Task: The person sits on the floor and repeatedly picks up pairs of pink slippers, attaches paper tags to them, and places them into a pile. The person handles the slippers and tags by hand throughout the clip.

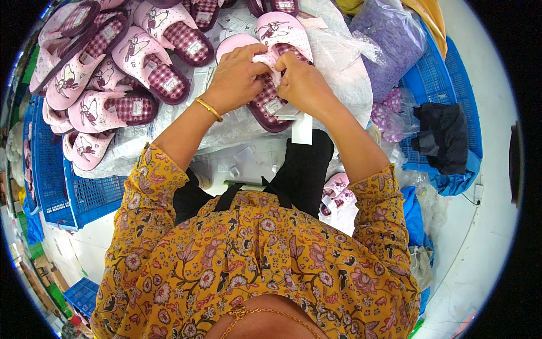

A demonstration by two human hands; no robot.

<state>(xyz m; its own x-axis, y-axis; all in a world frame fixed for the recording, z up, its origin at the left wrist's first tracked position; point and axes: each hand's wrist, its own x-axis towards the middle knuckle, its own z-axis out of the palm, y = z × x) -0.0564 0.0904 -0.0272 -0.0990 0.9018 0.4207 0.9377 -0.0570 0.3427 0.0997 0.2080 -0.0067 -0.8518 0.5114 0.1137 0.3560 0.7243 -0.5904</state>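
Note:
A pair of pink slippers with burgundy checked insoles lies on the plastic in front of me, their toes pointing away. My left hand rests over the left slipper's upper, its thumb and fingers pinching the upper's edge. Close beside it, my right hand is closed, thumb and forefinger pinched at the same edge. Anything small between those fingertips is hidden. A blank white tag hangs by the slipper's heel, below my right hand.
Several similar slippers are heaped on the left, above a blue crate. Clear plastic sheeting covers the work surface. At right, a purple bundle in plastic and a black cloth lie by another blue crate.

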